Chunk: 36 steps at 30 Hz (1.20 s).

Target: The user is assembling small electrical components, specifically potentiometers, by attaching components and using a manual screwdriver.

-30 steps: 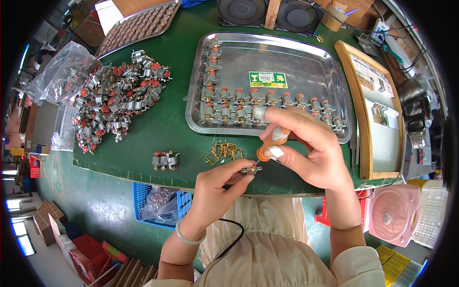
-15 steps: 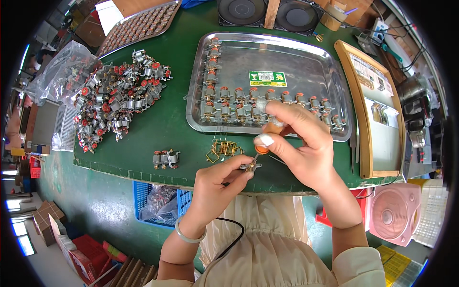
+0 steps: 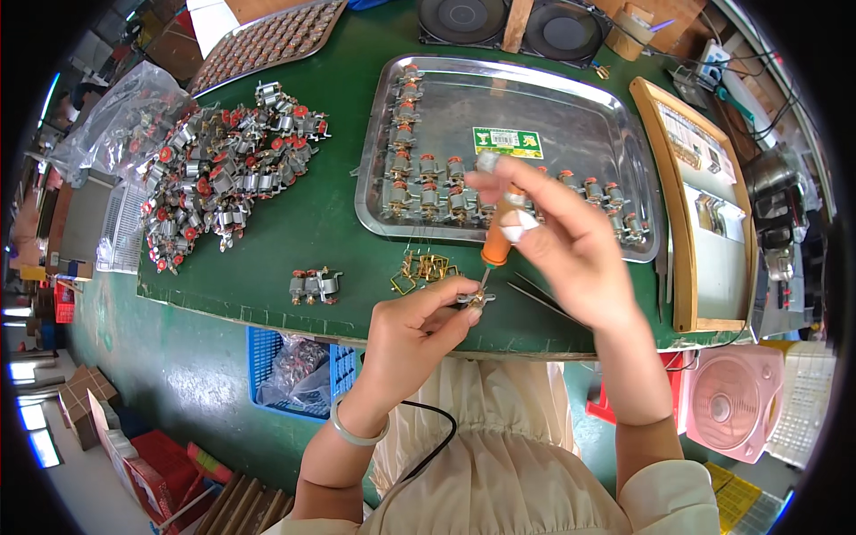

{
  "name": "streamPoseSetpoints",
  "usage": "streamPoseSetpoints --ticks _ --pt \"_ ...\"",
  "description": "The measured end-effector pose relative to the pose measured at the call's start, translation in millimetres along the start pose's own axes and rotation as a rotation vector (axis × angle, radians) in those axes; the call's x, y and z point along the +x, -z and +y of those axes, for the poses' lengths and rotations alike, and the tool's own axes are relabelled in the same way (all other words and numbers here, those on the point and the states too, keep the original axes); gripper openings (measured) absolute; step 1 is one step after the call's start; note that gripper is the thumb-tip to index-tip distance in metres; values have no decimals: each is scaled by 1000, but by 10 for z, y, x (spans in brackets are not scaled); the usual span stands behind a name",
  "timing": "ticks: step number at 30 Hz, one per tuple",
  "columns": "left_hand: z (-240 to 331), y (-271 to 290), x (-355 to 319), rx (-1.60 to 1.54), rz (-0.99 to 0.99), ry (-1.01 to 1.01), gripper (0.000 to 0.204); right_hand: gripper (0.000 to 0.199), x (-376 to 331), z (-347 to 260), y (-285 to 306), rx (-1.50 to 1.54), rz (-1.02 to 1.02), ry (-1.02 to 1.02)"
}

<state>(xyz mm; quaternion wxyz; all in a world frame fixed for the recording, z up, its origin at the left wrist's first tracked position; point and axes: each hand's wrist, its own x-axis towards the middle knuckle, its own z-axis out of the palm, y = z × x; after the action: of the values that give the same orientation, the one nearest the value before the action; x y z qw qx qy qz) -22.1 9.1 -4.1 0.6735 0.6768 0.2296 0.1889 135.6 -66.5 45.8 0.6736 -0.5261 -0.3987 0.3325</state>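
Observation:
My left hand (image 3: 412,323) pinches a small metal component (image 3: 478,300) between thumb and fingertips above the table's near edge. My right hand (image 3: 580,263), slightly blurred, grips a screwdriver (image 3: 497,242) by its orange handle; white wraps cover its thumb and a fingertip. The screwdriver's shaft points down, its tip at the component. Beside my left hand lies a small pile of bent brass-coloured clips (image 3: 424,271). To the left, a few joined silver components (image 3: 316,286) sit on the green table. Tweezers (image 3: 544,298) lie partly behind my right hand.
A metal tray (image 3: 428,76) holds rows of red-topped components, partly hidden by my right hand. A large heap of similar components (image 3: 223,169) is at the left. A wooden-framed case (image 3: 681,267) stands right, two black speakers (image 3: 557,36) at the back, a blue crate (image 3: 267,392) below.
My right hand has risen slightly and its fingers have loosened around the handle, showing more of the screwdriver. My left hand still holds the component. The view has shifted slightly.

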Motion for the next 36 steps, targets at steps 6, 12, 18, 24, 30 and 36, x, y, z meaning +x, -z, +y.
streamPoseSetpoints --ticks 6,12,18,24,30,36 --pt "10 -26 9 -5 16 -53 25 41 -20 -156 78 -993 -76 131" --pt "-8 -8 9 36 16 -70 25 34 -8 -58 7 -643 115 267" --pt "-22 -15 -9 41 30 -86 25 33 -29 -30 -50 -2 116 77" --pt "-21 -38 -15 61 32 -112 25 34 -44 -135 102 -829 34 362" --pt "-1 -23 -29 71 52 -56 26 25 -9 -175 226 -138 -151 -2" --pt "40 -44 -26 86 27 -96 26 31 17 -192 4 -552 56 -231"
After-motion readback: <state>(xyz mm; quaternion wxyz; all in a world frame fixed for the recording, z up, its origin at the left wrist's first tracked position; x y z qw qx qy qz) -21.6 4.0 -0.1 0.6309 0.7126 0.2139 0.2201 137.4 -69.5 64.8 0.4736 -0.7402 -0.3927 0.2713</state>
